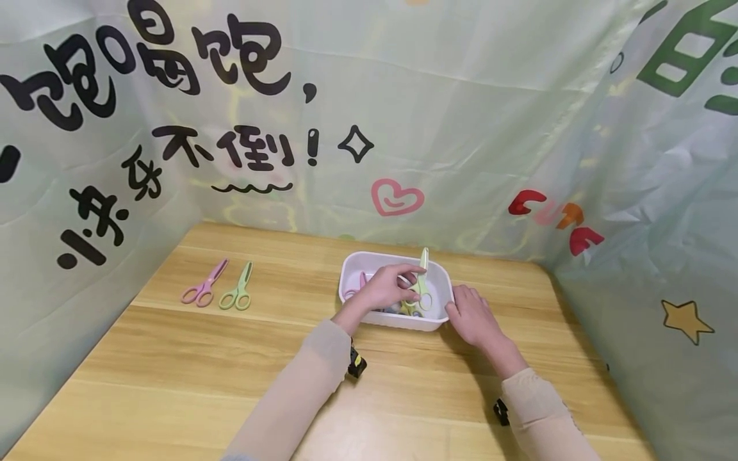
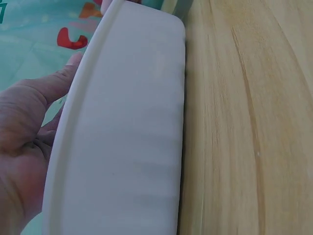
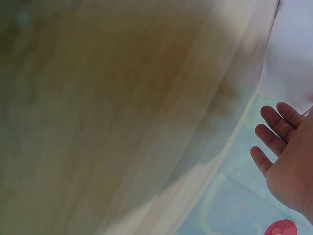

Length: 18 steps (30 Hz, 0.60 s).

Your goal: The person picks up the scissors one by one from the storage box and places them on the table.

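My left hand (image 1: 385,288) reaches over a white plastic bin (image 1: 426,324) and pinches a pair of light green scissors (image 1: 424,262), blade pointing up, handle loops down inside the bin. In the left wrist view the bin's side wall (image 2: 122,127) hides most of that hand's fingertips. At the bin's right end is my right hand (image 1: 474,315), thumb by the rim. The right wrist view shows its fingers (image 3: 271,139) loosely extended beside the bin wall. Inside the bin lie pink scissors (image 1: 362,279) and other small items, partly covered by the left hand.
Pink-purple scissors (image 1: 202,291) and another green pair (image 1: 237,293) lie side by side on the wooden table (image 1: 173,378), left of the bin. A printed cloth (image 1: 461,128) hangs behind the table and along both sides. Small black devices (image 1: 356,362) sit on the wrists.
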Motion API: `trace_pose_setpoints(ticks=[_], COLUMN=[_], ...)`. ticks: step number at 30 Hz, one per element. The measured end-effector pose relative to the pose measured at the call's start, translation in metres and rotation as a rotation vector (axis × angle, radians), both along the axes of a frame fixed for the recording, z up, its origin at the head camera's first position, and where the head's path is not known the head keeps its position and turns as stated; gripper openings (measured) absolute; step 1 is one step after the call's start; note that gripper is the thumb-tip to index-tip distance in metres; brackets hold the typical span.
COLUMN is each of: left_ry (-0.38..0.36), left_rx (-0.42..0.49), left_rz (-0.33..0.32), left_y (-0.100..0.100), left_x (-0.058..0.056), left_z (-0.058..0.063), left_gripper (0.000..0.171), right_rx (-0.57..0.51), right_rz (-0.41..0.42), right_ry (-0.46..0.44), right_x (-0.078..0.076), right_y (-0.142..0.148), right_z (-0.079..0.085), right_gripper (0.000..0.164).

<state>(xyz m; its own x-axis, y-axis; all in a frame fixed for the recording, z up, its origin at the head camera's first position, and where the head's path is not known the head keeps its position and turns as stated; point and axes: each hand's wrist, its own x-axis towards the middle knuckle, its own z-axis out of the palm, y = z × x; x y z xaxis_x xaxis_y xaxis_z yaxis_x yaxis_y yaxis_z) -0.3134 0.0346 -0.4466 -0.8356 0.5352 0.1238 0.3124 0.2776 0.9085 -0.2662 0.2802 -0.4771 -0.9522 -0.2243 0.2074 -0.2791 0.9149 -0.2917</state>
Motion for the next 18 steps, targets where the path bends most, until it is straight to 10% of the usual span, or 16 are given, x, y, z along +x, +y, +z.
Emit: trace_pose_setpoints(ticks=[18], left_ry=[0.033], left_rx=[0.057], left_rz=[0.039], left_y=[-0.020], left_x=[0.008], left_z=[0.000], left_gripper=[0.058], right_rx=[-0.004], right_rz=[0.005], right_ry=[0.006], right_x=[0.002], right_y=[-0.002], right_z=[0.004], right_gripper=[0.031])
